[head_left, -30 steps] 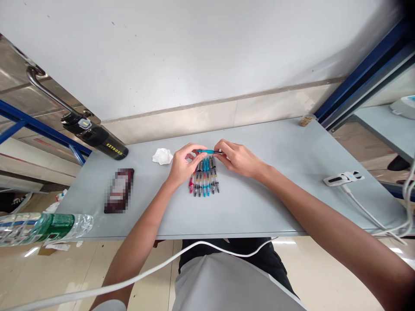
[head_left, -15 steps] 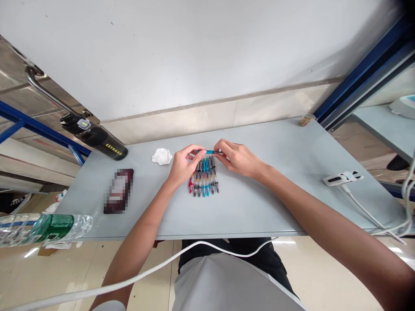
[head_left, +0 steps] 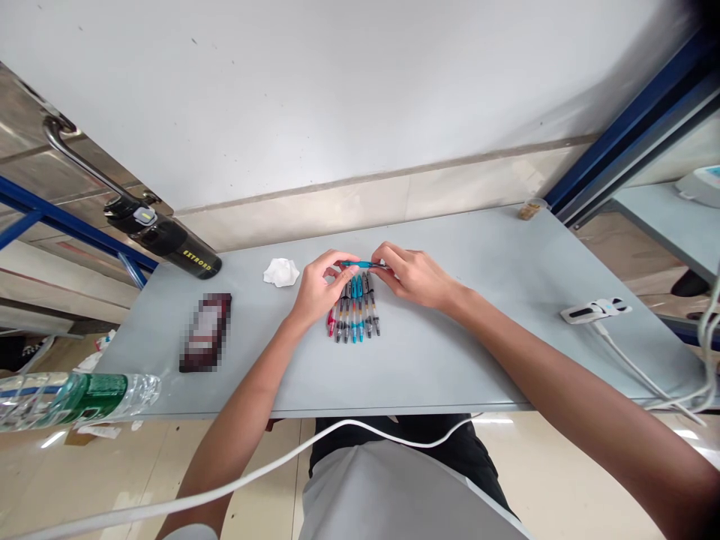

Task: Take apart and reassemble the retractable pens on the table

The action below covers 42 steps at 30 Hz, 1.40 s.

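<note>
I read the left hand (head_left: 323, 285) and right hand (head_left: 415, 277) each with grip closed to a fingertip pinch on opposite ends of the slim teal-and-dark plastic pen (head_left: 363, 264) — held crosswise at the far end of the clear-barrelled, multicoloured plastic pens (head_left: 354, 309) lined up on the flat grey surface (head_left: 450, 360), probably for steady two-ended control.

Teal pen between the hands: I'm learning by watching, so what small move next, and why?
Perhaps turn the held teal pen to match the pens lying side by side; the left hand and right hand hold it crosswise to them.
</note>
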Each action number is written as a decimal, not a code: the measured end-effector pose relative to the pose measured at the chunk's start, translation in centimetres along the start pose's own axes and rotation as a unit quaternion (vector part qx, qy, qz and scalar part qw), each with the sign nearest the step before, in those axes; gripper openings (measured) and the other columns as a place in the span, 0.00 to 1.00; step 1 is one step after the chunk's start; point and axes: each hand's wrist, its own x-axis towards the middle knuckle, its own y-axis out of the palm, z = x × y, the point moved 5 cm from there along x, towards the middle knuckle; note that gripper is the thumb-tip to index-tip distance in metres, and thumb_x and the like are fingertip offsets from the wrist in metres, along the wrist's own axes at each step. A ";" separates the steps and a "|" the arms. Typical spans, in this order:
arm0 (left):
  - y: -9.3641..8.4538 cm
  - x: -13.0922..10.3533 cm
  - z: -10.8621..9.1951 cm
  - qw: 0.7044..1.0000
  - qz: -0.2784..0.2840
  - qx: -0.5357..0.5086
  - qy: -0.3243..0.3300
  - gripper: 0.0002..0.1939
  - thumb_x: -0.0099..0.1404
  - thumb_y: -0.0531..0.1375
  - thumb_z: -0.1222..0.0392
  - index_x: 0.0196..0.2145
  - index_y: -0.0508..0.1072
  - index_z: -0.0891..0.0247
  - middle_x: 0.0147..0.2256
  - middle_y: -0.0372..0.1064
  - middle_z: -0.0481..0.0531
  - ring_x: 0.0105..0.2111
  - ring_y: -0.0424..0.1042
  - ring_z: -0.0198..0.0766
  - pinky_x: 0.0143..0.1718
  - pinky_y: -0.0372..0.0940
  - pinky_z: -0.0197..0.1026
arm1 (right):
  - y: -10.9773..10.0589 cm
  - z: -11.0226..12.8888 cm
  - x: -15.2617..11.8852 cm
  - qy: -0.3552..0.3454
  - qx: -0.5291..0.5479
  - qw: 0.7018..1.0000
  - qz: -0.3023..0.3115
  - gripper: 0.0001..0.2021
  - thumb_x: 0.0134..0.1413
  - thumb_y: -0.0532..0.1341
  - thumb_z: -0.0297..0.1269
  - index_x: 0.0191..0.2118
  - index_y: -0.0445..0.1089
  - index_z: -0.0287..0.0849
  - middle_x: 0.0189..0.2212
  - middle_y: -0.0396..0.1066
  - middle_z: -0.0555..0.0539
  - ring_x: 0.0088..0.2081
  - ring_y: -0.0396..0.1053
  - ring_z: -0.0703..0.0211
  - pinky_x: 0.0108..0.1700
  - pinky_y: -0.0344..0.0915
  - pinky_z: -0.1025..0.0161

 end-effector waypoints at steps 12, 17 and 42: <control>0.1 0.0 0.4 1.000 0.004 -0.004 -0.015 0.14 0.75 0.67 0.46 0.48 0.85 0.57 0.46 0.83 0.53 0.45 0.80 0.42 0.46 0.73 0.42 | -0.2 -0.1 0.0 0.008 0.001 1.000 0.007 0.07 0.83 0.52 0.40 0.51 0.63 0.45 0.44 0.78 0.45 0.30 0.70 0.59 0.31 0.55 0.60; 0.1 0.0 0.1 1.000 0.001 -0.006 -0.020 0.15 0.75 0.67 0.45 0.49 0.84 0.57 0.48 0.83 0.53 0.45 0.80 0.42 0.45 0.73 0.41 | -0.3 -0.2 0.1 0.009 -0.011 1.000 0.009 0.06 0.82 0.52 0.40 0.51 0.64 0.45 0.43 0.78 0.46 0.29 0.69 0.59 0.30 0.53 0.59; -0.7 -0.2 0.6 0.998 -0.022 -0.037 -0.050 0.16 0.74 0.68 0.45 0.49 0.86 0.57 0.45 0.85 0.55 0.42 0.83 0.44 0.47 0.77 0.46 | -0.8 0.2 0.2 -0.005 -0.008 1.000 -0.002 0.12 0.84 0.52 0.42 0.51 0.70 0.44 0.36 0.78 0.48 0.26 0.66 0.61 0.29 0.50 0.60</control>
